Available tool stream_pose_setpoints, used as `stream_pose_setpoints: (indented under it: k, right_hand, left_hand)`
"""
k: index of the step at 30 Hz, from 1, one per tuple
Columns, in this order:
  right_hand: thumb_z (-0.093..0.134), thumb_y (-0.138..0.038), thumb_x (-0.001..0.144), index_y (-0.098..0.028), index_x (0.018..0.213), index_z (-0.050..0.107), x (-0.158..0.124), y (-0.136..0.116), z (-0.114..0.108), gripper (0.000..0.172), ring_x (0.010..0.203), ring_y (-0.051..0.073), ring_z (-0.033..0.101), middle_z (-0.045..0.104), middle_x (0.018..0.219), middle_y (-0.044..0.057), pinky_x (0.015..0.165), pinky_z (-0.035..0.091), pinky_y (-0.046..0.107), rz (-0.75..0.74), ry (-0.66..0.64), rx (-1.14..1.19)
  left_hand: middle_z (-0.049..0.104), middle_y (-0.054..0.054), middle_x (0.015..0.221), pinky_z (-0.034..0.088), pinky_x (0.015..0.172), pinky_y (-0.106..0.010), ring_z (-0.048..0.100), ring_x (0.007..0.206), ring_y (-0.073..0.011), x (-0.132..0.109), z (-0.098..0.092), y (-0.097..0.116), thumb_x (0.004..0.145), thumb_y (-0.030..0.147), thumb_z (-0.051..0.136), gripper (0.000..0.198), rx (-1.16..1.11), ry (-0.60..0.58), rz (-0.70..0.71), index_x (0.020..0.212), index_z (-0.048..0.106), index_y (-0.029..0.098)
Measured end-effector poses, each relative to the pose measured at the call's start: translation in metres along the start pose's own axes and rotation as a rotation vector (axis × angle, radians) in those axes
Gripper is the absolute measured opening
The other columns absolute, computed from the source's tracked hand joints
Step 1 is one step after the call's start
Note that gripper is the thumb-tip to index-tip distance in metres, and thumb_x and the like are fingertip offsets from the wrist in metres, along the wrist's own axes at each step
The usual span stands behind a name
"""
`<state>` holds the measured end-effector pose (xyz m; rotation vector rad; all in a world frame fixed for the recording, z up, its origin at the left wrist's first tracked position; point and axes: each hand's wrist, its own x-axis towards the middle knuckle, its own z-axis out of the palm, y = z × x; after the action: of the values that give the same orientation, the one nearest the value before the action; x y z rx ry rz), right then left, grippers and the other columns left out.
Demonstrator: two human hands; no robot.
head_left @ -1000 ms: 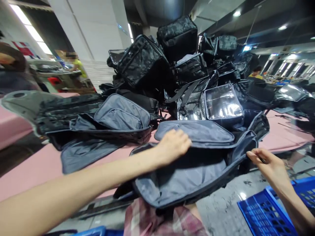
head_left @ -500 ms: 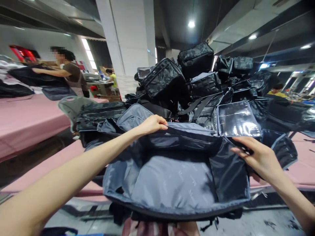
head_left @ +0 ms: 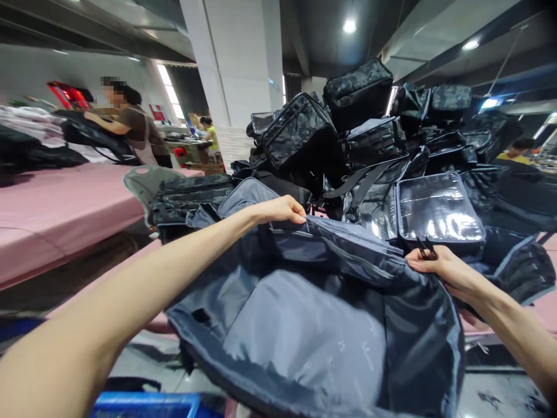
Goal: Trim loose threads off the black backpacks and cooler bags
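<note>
A large backpack [head_left: 304,331] lies unzipped and wide open before me, its grey-blue lining showing. My left hand [head_left: 287,210] is closed on the far rim, pinching the fabric edge near its middle. At the far right corner, my right hand [head_left: 439,266] pinches the rim between thumb and fingers. A small black two-pronged tool [head_left: 428,252] sticks up from the right hand; the rest of it is hidden by the fingers, and I cannot tell its kind. The backpack's near edge runs out of view at the bottom.
Behind the backpack rises a heap of camouflage bags [head_left: 300,130], one with a clear plastic panel [head_left: 439,206]. Pink-covered tables [head_left: 87,200] stand left and beneath. A blue crate [head_left: 145,403] sits at lower left. A co-worker [head_left: 130,125] handles a black bag beyond.
The backpack has tilted and its near edge has dropped lower. My right hand has shifted its hold onto the far right corner of the rim. The left hand keeps its grip. The view has turned left.
</note>
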<state>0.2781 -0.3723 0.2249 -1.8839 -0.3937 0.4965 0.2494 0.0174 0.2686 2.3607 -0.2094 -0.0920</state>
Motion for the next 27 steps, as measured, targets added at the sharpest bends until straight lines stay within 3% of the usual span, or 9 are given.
stream_pose_setpoints:
  k: [2,5,7,9,12,15,18,24,27]
  right_hand:
    - [0.07,-0.05,0.061,-0.014,0.072,0.065,-0.002,0.0,-0.003,0.037,0.062,0.018,0.058,0.064,0.07,0.007,0.058,0.045,0.029,-0.034,0.069,-0.112]
    - [0.063,-0.053,0.065,-0.019,0.078,0.068,0.009,-0.018,0.003,0.037,0.076,0.023,0.061,0.067,0.084,0.008,0.066,0.047,0.031,-0.301,0.168,-0.484]
    - [0.061,-0.049,0.068,-0.024,0.085,0.069,0.023,-0.038,0.02,0.032,0.082,0.022,0.061,0.066,0.094,0.005,0.07,0.045,0.031,-0.516,0.156,-0.759]
    - [0.056,-0.041,0.071,-0.026,0.088,0.069,0.039,-0.056,0.041,0.026,0.08,0.021,0.06,0.065,0.095,0.003,0.068,0.043,0.03,-0.612,0.138,-0.934]
    - [0.052,-0.035,0.07,-0.02,0.073,0.064,0.062,-0.071,0.062,0.019,0.069,0.018,0.056,0.063,0.076,0.002,0.061,0.039,0.027,-0.508,-0.013,-0.872]
    - [0.06,-0.044,0.065,-0.017,0.062,0.054,0.077,-0.071,0.062,0.028,0.053,0.013,0.047,0.052,0.058,-0.001,0.052,0.034,0.024,-0.208,-0.243,-0.518]
    - [0.07,-0.049,0.057,-0.017,0.06,0.05,0.082,-0.067,0.056,0.038,0.047,0.01,0.041,0.047,0.054,-0.003,0.047,0.03,0.023,-0.024,-0.303,-0.307]
    - [0.066,-0.054,0.063,-0.017,0.066,0.057,0.081,-0.065,0.052,0.039,0.058,0.015,0.052,0.058,0.064,0.001,0.056,0.039,0.026,-0.152,-0.277,-0.436]
    - [0.061,-0.059,0.066,-0.019,0.077,0.064,0.08,-0.066,0.056,0.042,0.07,0.021,0.059,0.067,0.079,0.004,0.061,0.042,0.029,-0.366,-0.116,-0.717]
  left_hand:
    - [0.055,0.003,0.057,0.031,0.056,-0.021,0.044,0.055,-0.0088,0.005,0.002,0.002,0.057,0.034,0.065,0.023,-0.04,-0.025,-0.015,0.065,0.066,0.013]
    - [0.055,0.003,0.056,0.032,0.057,-0.021,0.044,0.055,-0.0087,0.011,0.004,0.002,0.057,0.031,0.066,0.021,-0.058,-0.04,-0.01,0.066,0.066,0.012]
    - [0.054,0.003,0.056,0.032,0.057,-0.021,0.043,0.055,-0.0082,0.011,0.002,0.001,0.059,0.03,0.065,0.02,-0.04,-0.031,0.016,0.066,0.066,0.011]
    - [0.054,0.003,0.057,0.032,0.058,-0.021,0.043,0.056,-0.008,0.007,0.002,0.0,0.062,0.03,0.064,0.021,0.007,-0.027,0.04,0.068,0.066,0.011]
    - [0.06,0.001,0.069,0.035,0.063,-0.02,0.048,0.063,-0.0097,-0.001,0.009,0.003,0.067,0.034,0.062,0.026,0.111,-0.001,0.12,0.078,0.068,0.011]
    - [0.063,-0.001,0.084,0.036,0.069,-0.02,0.053,0.075,-0.012,-0.002,0.024,0.009,0.072,0.035,0.06,0.028,0.215,0.1,0.229,0.088,0.07,0.015]
    - [0.061,0.001,0.074,0.035,0.064,-0.02,0.051,0.069,-0.0112,0.005,0.034,0.016,0.074,0.031,0.057,0.021,0.232,0.146,0.188,0.077,0.07,0.015]
    - [0.046,0.004,0.051,0.03,0.055,-0.021,0.039,0.053,-0.0069,0.011,0.029,0.021,0.071,0.02,0.058,0.018,-0.014,0.0,0.083,0.055,0.06,0.011]
    - [0.044,0.005,0.048,0.029,0.054,-0.021,0.037,0.051,-0.0066,0.008,0.027,0.022,0.068,0.017,0.059,0.017,-0.079,-0.012,0.046,0.052,0.059,0.011]
